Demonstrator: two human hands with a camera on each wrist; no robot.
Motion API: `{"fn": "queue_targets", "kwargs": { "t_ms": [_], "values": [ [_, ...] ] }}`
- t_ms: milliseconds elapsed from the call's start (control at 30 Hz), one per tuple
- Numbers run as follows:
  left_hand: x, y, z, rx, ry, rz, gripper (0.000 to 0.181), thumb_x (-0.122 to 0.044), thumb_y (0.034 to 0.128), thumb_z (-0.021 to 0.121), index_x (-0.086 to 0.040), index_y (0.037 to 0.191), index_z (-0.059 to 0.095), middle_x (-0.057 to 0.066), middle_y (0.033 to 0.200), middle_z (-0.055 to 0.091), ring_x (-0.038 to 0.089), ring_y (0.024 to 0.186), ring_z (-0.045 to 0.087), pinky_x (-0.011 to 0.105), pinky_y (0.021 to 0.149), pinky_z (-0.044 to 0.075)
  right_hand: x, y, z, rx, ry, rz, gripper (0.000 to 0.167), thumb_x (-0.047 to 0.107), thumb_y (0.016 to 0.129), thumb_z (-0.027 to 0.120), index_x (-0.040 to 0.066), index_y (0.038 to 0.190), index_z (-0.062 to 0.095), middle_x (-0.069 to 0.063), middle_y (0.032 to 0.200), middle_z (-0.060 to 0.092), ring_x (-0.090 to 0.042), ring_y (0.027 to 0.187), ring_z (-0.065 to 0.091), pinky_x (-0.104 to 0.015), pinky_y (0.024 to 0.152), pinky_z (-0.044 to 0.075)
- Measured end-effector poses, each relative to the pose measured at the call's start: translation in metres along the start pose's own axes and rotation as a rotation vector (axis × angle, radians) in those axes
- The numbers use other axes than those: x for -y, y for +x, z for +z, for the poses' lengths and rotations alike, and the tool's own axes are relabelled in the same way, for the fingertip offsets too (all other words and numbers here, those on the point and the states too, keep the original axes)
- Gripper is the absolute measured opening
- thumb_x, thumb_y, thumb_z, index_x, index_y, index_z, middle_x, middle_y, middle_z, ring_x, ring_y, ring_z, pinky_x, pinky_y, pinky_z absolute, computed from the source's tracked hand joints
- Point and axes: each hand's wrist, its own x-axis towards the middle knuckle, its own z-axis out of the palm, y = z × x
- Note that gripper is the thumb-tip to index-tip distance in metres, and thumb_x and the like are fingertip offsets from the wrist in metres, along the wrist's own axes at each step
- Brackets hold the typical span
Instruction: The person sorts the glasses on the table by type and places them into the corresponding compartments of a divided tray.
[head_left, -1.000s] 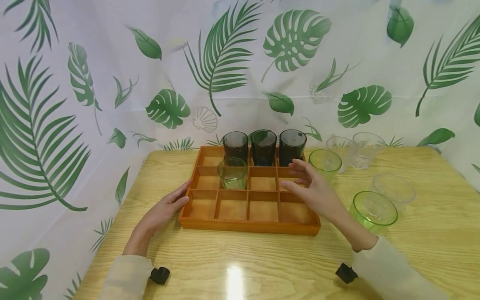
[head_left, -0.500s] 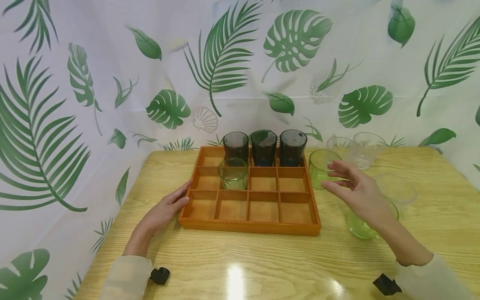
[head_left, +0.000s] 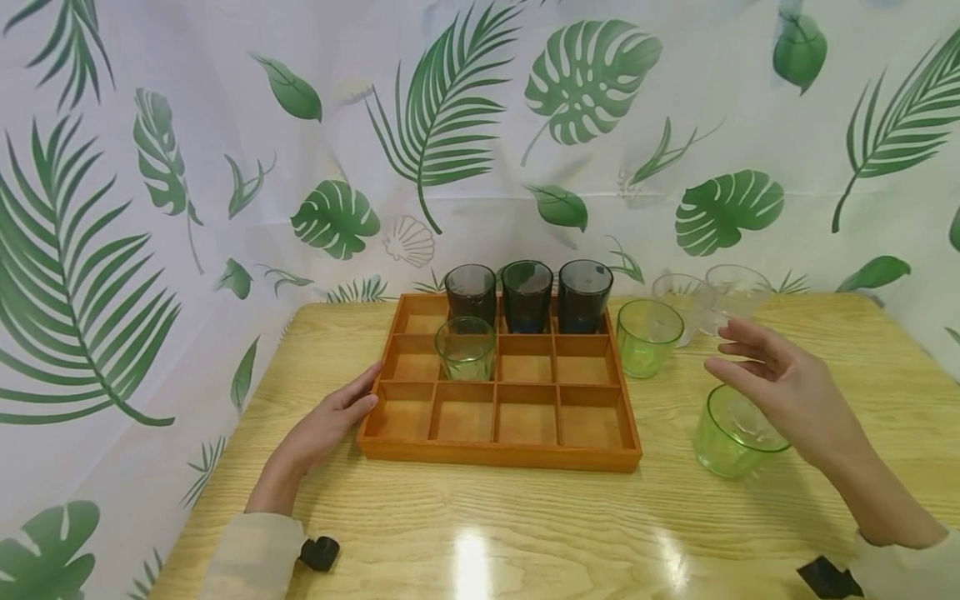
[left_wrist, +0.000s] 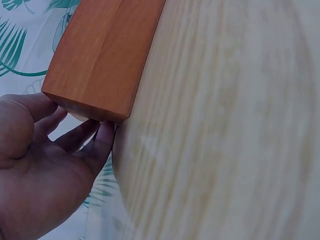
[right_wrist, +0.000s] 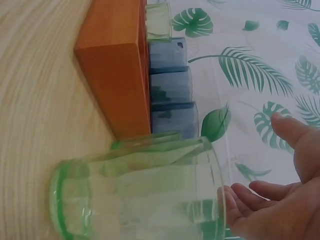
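Note:
My left hand (head_left: 327,429) rests against the left side wall of a wooden compartment tray (head_left: 498,454). In the left wrist view its fingertips (left_wrist: 105,132) touch the tray's end. Three dark glasses (head_left: 527,300) stand in the back row, and a pale green glass (head_left: 465,350) is in the middle row. My right hand (head_left: 798,400), fingers loosely bent and holding nothing, hovers just right of and above a green glass (head_left: 731,442) on the table. That glass (right_wrist: 135,195) appears close up in the right wrist view, beside the fingers.
Another green glass (head_left: 647,342) stands close to the tray's right side. Clear glasses (head_left: 678,292) are behind it, partly overlapping. A clear glass visible earlier is now behind my right hand. A leaf-printed cloth (head_left: 450,125) hangs behind the wooden table (head_left: 405,533).
My right hand has moved from over the tray's right side rightward to the green glass at the front right. My left hand, the tray and the glasses stay in place.

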Motion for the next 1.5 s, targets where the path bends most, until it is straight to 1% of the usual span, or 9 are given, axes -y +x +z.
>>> {"fn": "queue_targets", "kwargs": {
  "t_ms": [233, 533, 733, 800, 867, 933, 1000, 1233, 1500],
  "values": [
    [0.000, 0.000, 0.001, 0.003, 0.000, -0.002, 0.061, -0.027, 0.1138, 0.043, -0.017, 0.168, 0.016, 0.009, 0.172, 0.009, 0.033, 0.158, 0.004, 0.057, 0.124, 0.007, -0.012, -0.009, -0.007, 0.039, -0.048, 0.040, 0.063, 0.026, 0.104, 0.065, 0.001, 0.156, 0.041, 0.012, 0.134, 0.052, 0.013, 0.107, 0.053, -0.005, 0.081, 0.045],
    [0.003, 0.001, 0.001, 0.003, -0.007, -0.004, 0.060, -0.026, 0.1140, 0.042, -0.016, 0.168, 0.016, 0.009, 0.172, 0.009, 0.033, 0.158, 0.004, 0.056, 0.125, 0.009, -0.019, -0.014, -0.011, 0.069, -0.077, 0.057, 0.064, 0.025, 0.104, 0.066, 0.000, 0.156, 0.040, -0.012, 0.141, 0.052, 0.018, 0.109, 0.048, -0.003, 0.084, 0.042],
    [0.001, 0.001, 0.002, 0.005, -0.008, -0.005, 0.061, -0.026, 0.1140, 0.042, -0.017, 0.168, 0.016, 0.010, 0.172, 0.009, 0.033, 0.158, 0.004, 0.057, 0.124, 0.009, -0.023, -0.014, -0.015, 0.113, -0.073, 0.060, 0.066, 0.025, 0.105, 0.065, -0.002, 0.158, 0.037, -0.027, 0.149, 0.047, 0.021, 0.111, 0.042, -0.002, 0.084, 0.041],
    [0.001, 0.002, 0.002, 0.000, -0.004, -0.006, 0.061, -0.027, 0.1139, 0.042, -0.017, 0.168, 0.016, 0.008, 0.172, 0.010, 0.032, 0.158, 0.005, 0.056, 0.125, 0.009, -0.023, -0.013, -0.016, 0.121, -0.080, 0.065, 0.066, 0.025, 0.105, 0.065, -0.002, 0.158, 0.036, -0.029, 0.150, 0.046, 0.011, 0.118, 0.048, -0.002, 0.083, 0.040],
    [0.002, 0.003, 0.001, -0.006, -0.001, -0.007, 0.061, -0.028, 0.1138, 0.043, -0.018, 0.168, 0.016, 0.007, 0.172, 0.010, 0.031, 0.158, 0.005, 0.056, 0.125, 0.009, -0.022, -0.013, -0.017, 0.132, -0.090, 0.073, 0.068, 0.027, 0.105, 0.065, -0.002, 0.158, 0.035, -0.030, 0.152, 0.044, -0.010, 0.131, 0.052, -0.001, 0.082, 0.038],
    [0.002, 0.003, 0.001, -0.010, 0.000, -0.005, 0.061, -0.028, 0.1137, 0.043, -0.018, 0.168, 0.016, 0.006, 0.172, 0.010, 0.031, 0.158, 0.005, 0.056, 0.125, 0.008, -0.022, -0.012, -0.019, 0.146, -0.104, 0.084, 0.070, 0.029, 0.105, 0.065, -0.001, 0.160, 0.034, -0.031, 0.153, 0.042, -0.036, 0.138, 0.047, 0.000, 0.080, 0.037],
    [0.003, 0.004, 0.000, -0.011, 0.005, -0.002, 0.061, -0.028, 0.1137, 0.043, -0.018, 0.168, 0.017, 0.006, 0.172, 0.011, 0.031, 0.158, 0.005, 0.056, 0.125, 0.008, -0.021, -0.012, -0.020, 0.159, -0.118, 0.093, 0.071, 0.031, 0.105, 0.064, 0.000, 0.160, 0.033, -0.032, 0.155, 0.040, -0.056, 0.136, 0.039, -0.001, 0.078, 0.035],
    [0.004, 0.003, 0.000, -0.005, 0.003, 0.002, 0.061, -0.026, 0.1139, 0.042, -0.017, 0.168, 0.016, 0.008, 0.172, 0.010, 0.032, 0.158, 0.004, 0.057, 0.124, 0.008, -0.021, -0.017, -0.026, 0.225, -0.175, 0.081, 0.073, 0.029, 0.104, 0.065, -0.004, 0.160, 0.031, -0.034, 0.154, 0.040, -0.058, 0.136, 0.038, -0.002, 0.077, 0.036],
    [0.002, 0.001, 0.001, 0.000, -0.006, 0.000, 0.060, -0.024, 0.1140, 0.042, -0.016, 0.168, 0.016, 0.010, 0.172, 0.010, 0.033, 0.158, 0.003, 0.057, 0.124, 0.008, -0.028, -0.020, -0.026, 0.315, -0.163, 0.081, 0.079, 0.025, 0.101, 0.070, -0.008, 0.159, 0.026, -0.035, 0.155, 0.037, -0.061, 0.135, 0.037, -0.008, 0.078, 0.041]
  ]
}}
